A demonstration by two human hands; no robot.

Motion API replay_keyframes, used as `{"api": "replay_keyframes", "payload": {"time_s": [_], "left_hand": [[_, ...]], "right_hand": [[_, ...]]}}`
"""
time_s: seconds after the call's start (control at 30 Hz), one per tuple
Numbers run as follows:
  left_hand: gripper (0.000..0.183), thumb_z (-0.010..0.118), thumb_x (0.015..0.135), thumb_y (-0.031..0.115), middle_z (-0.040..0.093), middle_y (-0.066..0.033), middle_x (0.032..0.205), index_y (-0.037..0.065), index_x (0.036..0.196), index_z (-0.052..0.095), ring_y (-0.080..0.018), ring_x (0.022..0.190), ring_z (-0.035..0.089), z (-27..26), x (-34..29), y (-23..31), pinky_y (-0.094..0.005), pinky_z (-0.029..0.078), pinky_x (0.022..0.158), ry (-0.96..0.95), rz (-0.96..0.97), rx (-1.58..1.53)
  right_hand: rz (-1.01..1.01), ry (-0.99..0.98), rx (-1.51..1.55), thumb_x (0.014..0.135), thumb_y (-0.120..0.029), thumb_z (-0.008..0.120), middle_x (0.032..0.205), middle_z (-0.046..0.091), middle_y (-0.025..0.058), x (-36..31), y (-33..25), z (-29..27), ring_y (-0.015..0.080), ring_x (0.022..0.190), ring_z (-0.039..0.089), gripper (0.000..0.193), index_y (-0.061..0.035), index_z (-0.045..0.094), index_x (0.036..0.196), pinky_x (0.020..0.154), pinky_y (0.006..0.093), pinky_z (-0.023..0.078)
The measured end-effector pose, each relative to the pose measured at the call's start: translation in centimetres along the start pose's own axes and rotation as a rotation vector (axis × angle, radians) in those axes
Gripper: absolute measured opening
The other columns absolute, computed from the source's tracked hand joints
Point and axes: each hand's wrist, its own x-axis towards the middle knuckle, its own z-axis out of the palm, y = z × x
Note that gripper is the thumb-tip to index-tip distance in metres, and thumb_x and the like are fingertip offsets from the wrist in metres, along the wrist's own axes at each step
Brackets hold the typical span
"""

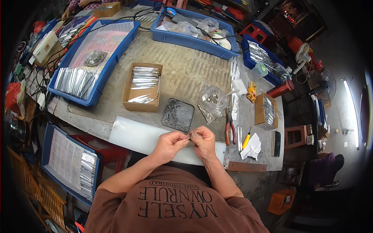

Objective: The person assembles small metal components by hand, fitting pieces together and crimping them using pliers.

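Note:
My left hand [171, 144] and my right hand [203, 142] meet above the white board [136, 134] at the table's near edge. Both are closed in a pinch, fingertips nearly together, around a small metal piece [189, 138] too small to name. Just beyond them lies a black-rimmed tray [188, 112] of small silver metal parts. To its left stands an open cardboard box [142, 87] with bundles of slim silver metal strips. Right of the tray, a clear plastic bag [213, 101] holds small metal pieces.
Red-handled pliers [229, 130], a yellow-handled tool [246, 140] and crumpled white paper [252, 147] lie at right. Farther right are a box of metal strips [267, 110] and a dark phone-like slab [276, 143]. Blue trays [97, 97] stand around the table; cables cross the far left.

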Motion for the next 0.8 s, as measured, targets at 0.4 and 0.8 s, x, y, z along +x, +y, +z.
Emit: {"api": "replay_keyframes", "payload": {"time_s": [0.4, 0.8], "left_hand": [[0.006, 0.054, 0.077, 0.006, 0.050, 0.0016, 0.065, 0.000, 0.080, 0.053, -0.0020, 0.051, 0.038, 0.4, -0.2, 0.2, -0.0155, 0.030, 0.044, -0.035, -0.127, -0.050], [0.006, 0.053, 0.077, 0.003, 0.052, 0.0020, 0.070, -0.001, 0.082, 0.053, -0.0016, 0.063, 0.045, -1.5, -0.3, -0.3, -0.0146, 0.037, 0.055, 0.024, -0.151, -0.147]], "right_hand": [[-0.058, 0.012, -0.038, 0.072, -0.008, 0.060, 0.069, 0.053, 0.0042, -0.7, -0.3, 0.2, 0.0079, 0.060, 0.047, 0.012, -0.0029, 0.049, 0.071, 0.054, 0.0197, 0.039], [-0.257, 0.350, -1.705, 0.066, -0.021, 0.062, 0.077, 0.050, 0.0167, -0.2, -5.8, -8.8, 0.0307, 0.072, 0.049, 0.033, -0.0016, 0.050, 0.089, 0.063, 0.0383, 0.040]]}}
